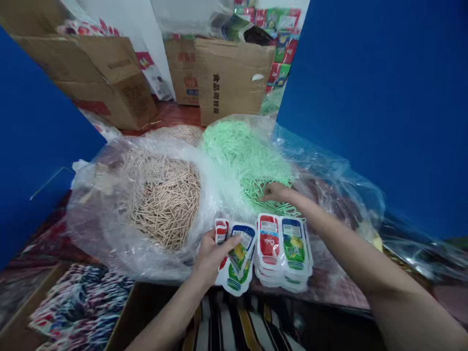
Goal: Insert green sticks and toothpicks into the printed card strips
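My left hand (214, 256) is closed around a bottle-shaped double pouch (239, 261), red on one half and blue-green with yellow fruit on the other. Its top is folded a little apart. My right hand (276, 193) reaches into a pile of thin green sticks (252, 168) in a clear plastic bag. The fingers there are bent and drawn together; whether a stick is between them cannot be made out. Just right of the held pouch lies a stack of matching pouches (281, 243), with red cola and green bottle prints.
Beige sticks (168, 204) fill another plastic bag on the left. An open carton (122, 317) at lower left holds many bundled, coloured packets (87, 302). Cardboard boxes (234, 80) stand at the back between blue panels (380, 97). Loose plastic film (340, 180) lies to the right.
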Demonstrator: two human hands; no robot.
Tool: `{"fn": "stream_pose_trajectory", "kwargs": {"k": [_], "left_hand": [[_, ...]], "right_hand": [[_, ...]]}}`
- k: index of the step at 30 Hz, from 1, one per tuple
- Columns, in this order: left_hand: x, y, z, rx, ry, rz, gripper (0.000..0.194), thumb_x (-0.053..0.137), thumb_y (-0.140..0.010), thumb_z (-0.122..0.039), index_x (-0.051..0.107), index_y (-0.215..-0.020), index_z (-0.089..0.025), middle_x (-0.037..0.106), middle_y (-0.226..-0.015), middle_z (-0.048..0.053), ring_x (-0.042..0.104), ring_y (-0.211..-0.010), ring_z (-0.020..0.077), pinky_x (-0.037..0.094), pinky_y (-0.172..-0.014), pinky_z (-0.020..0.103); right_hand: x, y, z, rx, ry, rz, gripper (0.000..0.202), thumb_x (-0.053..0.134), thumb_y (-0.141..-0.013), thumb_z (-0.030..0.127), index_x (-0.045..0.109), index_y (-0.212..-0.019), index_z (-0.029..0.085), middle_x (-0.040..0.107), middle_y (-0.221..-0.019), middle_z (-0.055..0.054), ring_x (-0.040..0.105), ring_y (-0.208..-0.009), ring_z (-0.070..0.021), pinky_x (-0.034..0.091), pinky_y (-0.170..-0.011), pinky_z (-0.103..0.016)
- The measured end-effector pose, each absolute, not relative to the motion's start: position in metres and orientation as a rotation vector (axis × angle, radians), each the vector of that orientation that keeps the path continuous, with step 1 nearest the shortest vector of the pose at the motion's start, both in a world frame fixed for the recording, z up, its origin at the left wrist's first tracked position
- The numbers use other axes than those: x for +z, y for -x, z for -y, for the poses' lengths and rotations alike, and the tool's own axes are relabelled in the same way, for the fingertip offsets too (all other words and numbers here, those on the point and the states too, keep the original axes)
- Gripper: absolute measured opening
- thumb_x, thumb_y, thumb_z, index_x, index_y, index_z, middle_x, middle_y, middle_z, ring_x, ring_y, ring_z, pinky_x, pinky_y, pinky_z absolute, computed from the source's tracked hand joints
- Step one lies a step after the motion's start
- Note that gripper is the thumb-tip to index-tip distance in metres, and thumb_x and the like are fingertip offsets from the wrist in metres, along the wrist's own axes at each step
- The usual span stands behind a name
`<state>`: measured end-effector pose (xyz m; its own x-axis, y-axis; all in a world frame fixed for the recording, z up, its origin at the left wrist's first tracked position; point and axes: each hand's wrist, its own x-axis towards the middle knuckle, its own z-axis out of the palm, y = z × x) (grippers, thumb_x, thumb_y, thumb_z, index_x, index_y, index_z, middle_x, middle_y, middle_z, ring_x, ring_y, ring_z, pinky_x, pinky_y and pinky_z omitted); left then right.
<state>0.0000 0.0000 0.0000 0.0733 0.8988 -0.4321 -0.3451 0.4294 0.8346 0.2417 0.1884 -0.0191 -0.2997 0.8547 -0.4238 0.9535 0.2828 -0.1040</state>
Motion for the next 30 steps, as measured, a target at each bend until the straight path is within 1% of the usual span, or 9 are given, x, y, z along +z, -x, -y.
{"fn": "stream_pose_trajectory", "kwargs": {"k": [5, 8, 12, 15, 18, 20, 22, 26, 30], "left_hand": [[-0.004, -0.005, -0.003, 1.025, -0.731, -1.221, 0.025, 0.082, -0.057, -0.03, 0.064, -0.066, -0.014, 0.067, -0.058, -0.001, 0.061, -0.056, 0.0131, 0.051, -0.059, 0.024], [-0.006, -0.007, -0.004, 1.027, -0.802, -1.22, 0.021, 0.078, -0.063, -0.031, 0.065, -0.07, -0.015, 0.069, -0.063, -0.001, 0.063, -0.06, 0.014, 0.051, -0.062, 0.024], [-0.006, -0.006, -0.005, 1.006, -0.737, -1.158, 0.025, 0.076, -0.066, -0.033, 0.066, -0.078, -0.014, 0.073, -0.072, 0.003, 0.065, -0.063, 0.016, 0.053, -0.066, 0.027], [-0.007, -0.004, -0.006, 0.998, -0.681, -1.137, 0.028, 0.077, -0.066, -0.035, 0.067, -0.081, -0.013, 0.074, -0.078, 0.006, 0.067, -0.067, 0.0176, 0.053, -0.069, 0.029], [-0.01, -0.003, -0.007, 0.995, -0.675, -1.143, 0.03, 0.079, -0.062, -0.034, 0.068, -0.08, -0.012, 0.074, -0.079, 0.007, 0.068, -0.069, 0.019, 0.053, -0.07, 0.029], [-0.011, -0.003, -0.007, 1.004, -0.66, -1.146, 0.031, 0.08, -0.061, -0.034, 0.068, -0.079, -0.012, 0.074, -0.078, 0.007, 0.068, -0.069, 0.0201, 0.054, -0.068, 0.029], [-0.011, -0.005, -0.007, 1.012, -0.654, -1.14, 0.03, 0.079, -0.062, -0.035, 0.068, -0.077, -0.012, 0.074, -0.077, 0.007, 0.069, -0.069, 0.0207, 0.054, -0.066, 0.029], [-0.004, -0.007, -0.008, 1.0, -0.717, -1.113, 0.026, 0.077, -0.064, -0.035, 0.067, -0.071, -0.013, 0.074, -0.075, 0.006, 0.068, -0.068, 0.0192, 0.053, -0.065, 0.027], [0.003, -0.01, -0.008, 0.997, -0.74, -1.086, 0.026, 0.078, -0.063, -0.034, 0.068, -0.077, -0.013, 0.074, -0.076, 0.005, 0.068, -0.066, 0.0181, 0.054, -0.066, 0.028]], "right_hand": [[-0.021, -0.23, -0.189, -0.499, -1.63, -2.3, 0.021, 0.066, -0.066, 0.032, 0.069, -0.076, 0.013, 0.067, -0.074, -0.007, 0.058, -0.066, -0.0173, 0.032, -0.053, -0.024], [-0.021, -0.226, -0.187, -0.531, -1.633, -2.349, 0.017, 0.066, -0.063, 0.025, 0.068, -0.074, 0.013, 0.067, -0.074, -0.009, 0.057, -0.066, -0.018, 0.032, -0.054, -0.024], [-0.022, -0.233, -0.18, -0.636, -1.691, -2.466, 0.013, 0.063, -0.064, 0.021, 0.065, -0.074, 0.014, 0.063, -0.069, -0.004, 0.052, -0.065, -0.0158, 0.032, -0.056, -0.023], [-0.025, -0.245, -0.174, -0.776, -1.781, -2.554, 0.016, 0.06, -0.07, 0.03, 0.062, -0.072, 0.015, 0.058, -0.067, 0.0, 0.049, -0.064, -0.0137, 0.033, -0.057, -0.023], [-0.03, -0.256, -0.165, -0.95, -1.919, -2.584, 0.038, 0.053, -0.076, 0.052, 0.058, -0.067, 0.015, 0.05, -0.06, 0.002, 0.044, -0.058, -0.0119, 0.032, -0.054, -0.023], [-0.032, -0.261, -0.159, -1.062, -2.017, -2.581, 0.049, 0.048, -0.076, 0.062, 0.055, -0.065, 0.016, 0.044, -0.055, 0.003, 0.04, -0.054, -0.0108, 0.031, -0.052, -0.023], [-0.032, -0.264, -0.153, -1.164, -2.101, -2.573, 0.053, 0.048, -0.073, 0.068, 0.053, -0.062, 0.017, 0.042, -0.053, 0.004, 0.038, -0.052, -0.0105, 0.031, -0.05, -0.023], [-0.031, -0.268, -0.145, -1.334, -2.264, -2.554, 0.05, 0.052, -0.072, 0.067, 0.051, -0.063, 0.019, 0.041, -0.051, 0.004, 0.04, -0.05, -0.0109, 0.033, -0.048, -0.024], [-0.033, -0.265, -0.142, -1.526, -2.374, -2.532, 0.041, 0.058, -0.072, 0.059, 0.052, -0.068, 0.019, 0.052, -0.057, 0.001, 0.046, -0.052, -0.0124, 0.038, -0.05, -0.025]]}}
